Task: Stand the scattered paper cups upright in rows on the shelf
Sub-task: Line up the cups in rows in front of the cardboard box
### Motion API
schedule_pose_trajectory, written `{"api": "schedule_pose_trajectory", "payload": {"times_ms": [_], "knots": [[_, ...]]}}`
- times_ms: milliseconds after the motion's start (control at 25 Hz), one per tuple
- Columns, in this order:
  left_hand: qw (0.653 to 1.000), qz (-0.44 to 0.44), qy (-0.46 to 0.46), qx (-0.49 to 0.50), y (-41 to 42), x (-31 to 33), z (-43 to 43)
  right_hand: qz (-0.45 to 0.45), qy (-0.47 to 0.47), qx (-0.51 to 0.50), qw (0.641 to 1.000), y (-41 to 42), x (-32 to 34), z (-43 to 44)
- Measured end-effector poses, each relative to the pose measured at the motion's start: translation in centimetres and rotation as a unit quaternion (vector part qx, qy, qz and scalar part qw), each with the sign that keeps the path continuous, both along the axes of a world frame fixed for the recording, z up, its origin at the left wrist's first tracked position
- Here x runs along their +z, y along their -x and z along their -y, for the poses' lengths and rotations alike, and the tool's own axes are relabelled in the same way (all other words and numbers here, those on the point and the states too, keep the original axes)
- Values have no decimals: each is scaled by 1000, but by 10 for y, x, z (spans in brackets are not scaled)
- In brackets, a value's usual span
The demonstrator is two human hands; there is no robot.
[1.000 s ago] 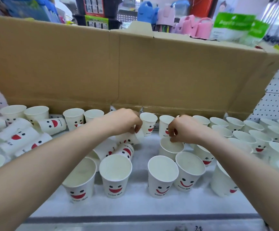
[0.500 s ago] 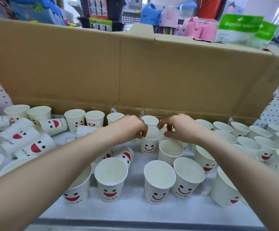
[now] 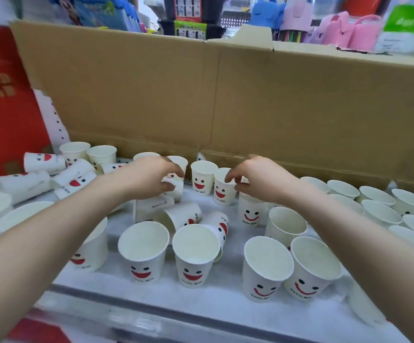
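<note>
The right hand point(image 3: 258, 181) now pinches the rim of a white smiley-face paper cup point(image 3: 223, 191), newly upright in the far row on the white shelf point(image 3: 225, 300). The left hand point(image 3: 151, 179) has shifted left and grips a tipped white cup point(image 3: 176, 188), probably the next to be righted.

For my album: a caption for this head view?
The left hand grips one paper cup; the right hand pinches an upright cup by its rim.

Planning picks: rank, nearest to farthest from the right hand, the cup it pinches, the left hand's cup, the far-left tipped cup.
1. Pinched cup, at the right hand.
2. Gripped cup, in the left hand.
3. Far-left tipped cup, by the red panel.
</note>
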State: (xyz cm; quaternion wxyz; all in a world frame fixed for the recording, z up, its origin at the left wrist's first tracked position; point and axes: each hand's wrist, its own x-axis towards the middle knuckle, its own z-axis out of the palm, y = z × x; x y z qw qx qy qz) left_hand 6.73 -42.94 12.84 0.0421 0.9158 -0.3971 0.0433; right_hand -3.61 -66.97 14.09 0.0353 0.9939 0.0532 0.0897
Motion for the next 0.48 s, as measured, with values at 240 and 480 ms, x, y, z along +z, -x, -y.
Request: {"api": "schedule_pose_trajectory", "payload": {"times_ms": [240, 480], "knots": [[991, -7, -43, 128, -16, -20, -8, -79, 38, -92, 992, -46, -13, 1], [974, -15, -11, 225, -28, -16, -6, -43, 65, -96, 992, -53, -9, -2]]}}
